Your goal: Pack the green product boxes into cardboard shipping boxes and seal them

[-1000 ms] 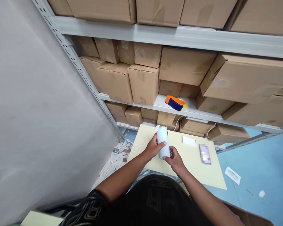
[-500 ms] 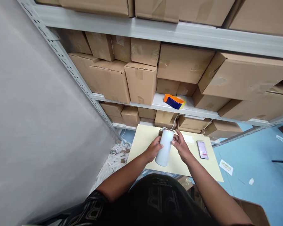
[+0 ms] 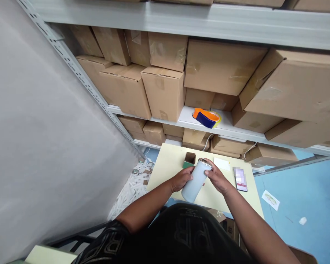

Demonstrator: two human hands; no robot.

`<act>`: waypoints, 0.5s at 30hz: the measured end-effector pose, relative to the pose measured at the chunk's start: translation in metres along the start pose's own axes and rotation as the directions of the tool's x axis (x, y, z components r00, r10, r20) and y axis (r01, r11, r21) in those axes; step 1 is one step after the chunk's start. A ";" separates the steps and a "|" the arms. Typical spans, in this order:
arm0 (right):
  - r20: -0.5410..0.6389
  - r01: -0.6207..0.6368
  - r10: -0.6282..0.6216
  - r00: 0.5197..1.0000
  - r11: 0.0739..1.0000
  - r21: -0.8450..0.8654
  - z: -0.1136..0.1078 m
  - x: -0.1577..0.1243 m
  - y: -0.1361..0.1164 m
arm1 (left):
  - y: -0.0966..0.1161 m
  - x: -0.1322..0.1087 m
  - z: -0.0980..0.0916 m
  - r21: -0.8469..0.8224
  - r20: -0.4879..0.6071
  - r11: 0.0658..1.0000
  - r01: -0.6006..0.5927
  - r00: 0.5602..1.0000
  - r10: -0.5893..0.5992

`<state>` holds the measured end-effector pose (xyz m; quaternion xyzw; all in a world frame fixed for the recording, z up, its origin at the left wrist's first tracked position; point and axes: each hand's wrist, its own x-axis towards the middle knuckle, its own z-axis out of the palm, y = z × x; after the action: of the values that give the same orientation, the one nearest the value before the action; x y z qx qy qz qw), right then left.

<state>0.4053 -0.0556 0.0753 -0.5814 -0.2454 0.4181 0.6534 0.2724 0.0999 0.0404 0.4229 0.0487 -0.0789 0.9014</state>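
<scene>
A white tumbler [image 3: 195, 183] with a shiny metal rim is held above the pale yellow table [image 3: 161, 168], its rim tilted away from me and to the right. My left hand [image 3: 182, 179] grips its left side, with the thumb on the front. My right hand [image 3: 216, 177] is closed round its upper right side near the rim, the thumb pressed on the front. Just beyond my left hand stands a small open-topped box [image 3: 189, 160], green outside and brown inside. Whether anything is in the tumbler cannot be seen.
A white card [image 3: 222, 163] and a phone [image 3: 241, 179] lie on the table's right side. Behind it rises a metal shelf packed with cardboard boxes [image 3: 163, 93]; an orange and blue tape dispenser [image 3: 207, 118] sits on it. White paper scraps [image 3: 132, 190] cover the floor at left.
The tumbler has tipped to the right, and its rim is now bare; a small strip stuck up there before. My right hand has closed round its side. The green box has come into view.
</scene>
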 end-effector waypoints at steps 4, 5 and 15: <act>-0.150 0.059 -0.084 0.985 0.985 -0.161 -0.017 -0.001 0.003 | 0.006 0.018 -0.016 0.382 -0.226 0.923 -0.047 0.964 0.143; -0.216 0.074 -0.118 0.969 0.977 -0.201 -0.023 -0.002 0.004 | 0.008 0.023 -0.026 0.509 -0.310 0.859 -0.049 0.921 0.236; -0.385 0.205 -0.380 0.841 0.883 -0.422 -0.033 0.041 -0.010 | -0.010 0.058 -0.127 0.827 -0.294 0.561 0.023 0.869 0.397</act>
<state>0.4565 -0.0399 0.0713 -0.7288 -0.2451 0.1097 0.6298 0.3246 0.1857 -0.0570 0.7948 0.1673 0.1070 0.5735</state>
